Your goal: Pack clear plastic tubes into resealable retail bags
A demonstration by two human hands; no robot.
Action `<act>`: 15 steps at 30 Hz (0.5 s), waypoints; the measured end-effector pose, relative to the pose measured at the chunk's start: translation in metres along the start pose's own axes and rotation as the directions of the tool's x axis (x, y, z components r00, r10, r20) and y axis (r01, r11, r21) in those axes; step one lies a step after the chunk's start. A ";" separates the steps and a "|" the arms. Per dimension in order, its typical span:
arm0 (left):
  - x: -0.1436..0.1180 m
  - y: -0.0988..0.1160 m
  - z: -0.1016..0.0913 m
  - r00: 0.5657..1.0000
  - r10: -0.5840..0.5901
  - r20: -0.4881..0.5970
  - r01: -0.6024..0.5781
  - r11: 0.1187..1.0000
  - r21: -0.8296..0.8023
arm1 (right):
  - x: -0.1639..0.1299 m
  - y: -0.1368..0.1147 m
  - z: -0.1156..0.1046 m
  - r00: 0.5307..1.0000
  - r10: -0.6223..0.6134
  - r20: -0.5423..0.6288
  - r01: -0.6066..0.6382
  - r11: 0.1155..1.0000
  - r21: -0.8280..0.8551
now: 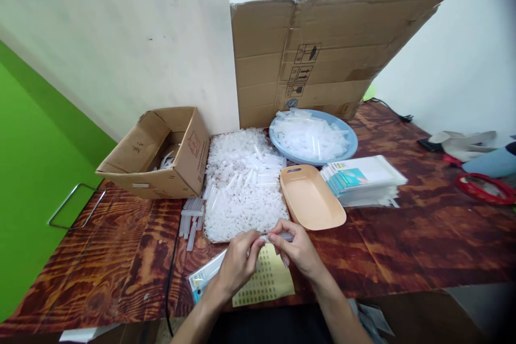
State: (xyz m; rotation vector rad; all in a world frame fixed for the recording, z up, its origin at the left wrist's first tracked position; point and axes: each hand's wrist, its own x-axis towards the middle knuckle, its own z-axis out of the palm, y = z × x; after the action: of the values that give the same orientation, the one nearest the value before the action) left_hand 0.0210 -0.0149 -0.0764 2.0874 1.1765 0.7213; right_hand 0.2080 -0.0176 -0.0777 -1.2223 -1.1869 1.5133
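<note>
Above the table's front edge, my two hands meet at a small translucent plastic tube [287,237]. My right hand [298,250] is closed round the tube, whose end sticks out past the fingers. My left hand [241,258] pinches the tube's other end, or a small white piece on it; the fingertips hide which. Beneath the hands lies a yellow sticker sheet [264,285] with rows of small marks. A flat printed plastic bag [201,274] lies partly under my left wrist. Just beyond is a tray heaped with small clear and white plastic pieces [245,204].
An open cardboard box [189,161] stands at the left, loose tubes [192,220] beside it. Rightward are a tan plastic tray [312,201], a blue basin [352,145] of clear tubes and a stack of printed bags [366,177]. A red tape roll [467,188] lies far right.
</note>
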 end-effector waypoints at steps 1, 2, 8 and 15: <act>-0.001 -0.002 0.003 1.000 0.020 0.007 -0.021 0.998 0.060 | 0.000 0.000 -0.001 0.999 -0.002 -0.046 0.002 1.000 -0.017; -0.002 -0.005 0.005 0.999 0.041 0.024 -0.044 0.989 0.143 | -0.002 0.000 -0.003 0.995 -0.018 -0.102 0.012 0.998 -0.057; -0.008 -0.020 0.018 0.979 0.089 0.181 -0.176 0.817 0.550 | -0.030 0.003 -0.017 0.967 -0.127 -0.222 0.000 0.868 -0.497; -0.010 -0.039 0.024 0.971 0.128 0.201 -0.210 0.857 0.470 | -0.052 0.045 -0.015 0.913 0.083 -0.399 -0.320 0.752 -0.576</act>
State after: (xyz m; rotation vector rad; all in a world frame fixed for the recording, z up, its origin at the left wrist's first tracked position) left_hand 0.0129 -0.0142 -0.1222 2.6423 1.1793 0.3312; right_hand 0.2298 -0.0744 -0.1131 -2.0434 -1.3942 0.9738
